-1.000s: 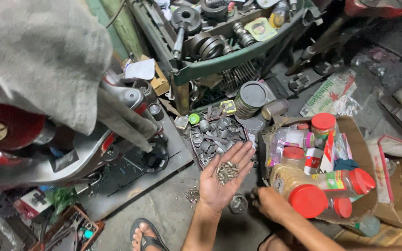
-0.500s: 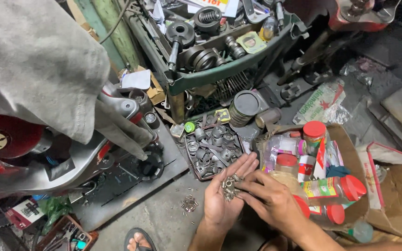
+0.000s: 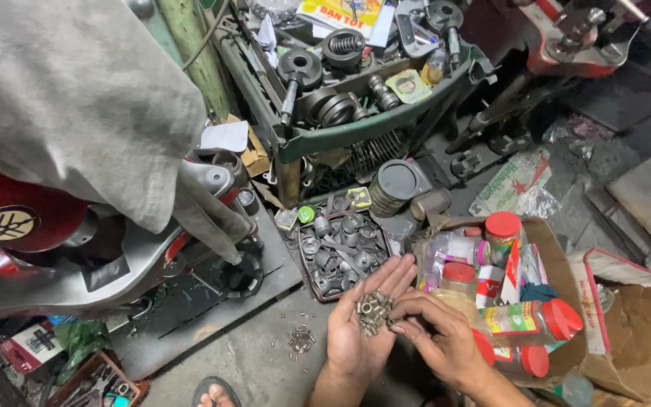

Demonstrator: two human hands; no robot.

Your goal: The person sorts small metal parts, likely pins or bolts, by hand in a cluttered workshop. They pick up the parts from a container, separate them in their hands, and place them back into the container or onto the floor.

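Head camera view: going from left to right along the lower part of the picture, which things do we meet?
Small pile of metal bits on the floor → left hand, palm up with small metal parts on it → right hand, fingertips at those parts → red-lidded plastic jar lying in the cardboard box.

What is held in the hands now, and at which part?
The left hand carries a heap of small metal parts on its open palm. The right hand fingertips touch the heap; a pinch cannot be told.
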